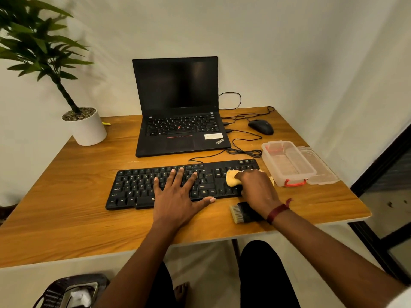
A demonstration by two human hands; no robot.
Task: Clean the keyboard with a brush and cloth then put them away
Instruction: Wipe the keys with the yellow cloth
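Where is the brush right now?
In the head view, the brush lies on the table, right of centre, just in front of the keyboard's right end, partly under the right hand's wrist.

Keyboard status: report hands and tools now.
Left hand flat on keyboard, fingers spread. Right hand grips yellow cloth over the right-end keys. Brush lies on table near right wrist. Open clear box beside keyboard, nothing blocking.

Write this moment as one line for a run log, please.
step: cloth wipe of keyboard | left hand: flat on keys | right hand: holds yellow cloth on right-end keys | brush: lying on table | clear box: open
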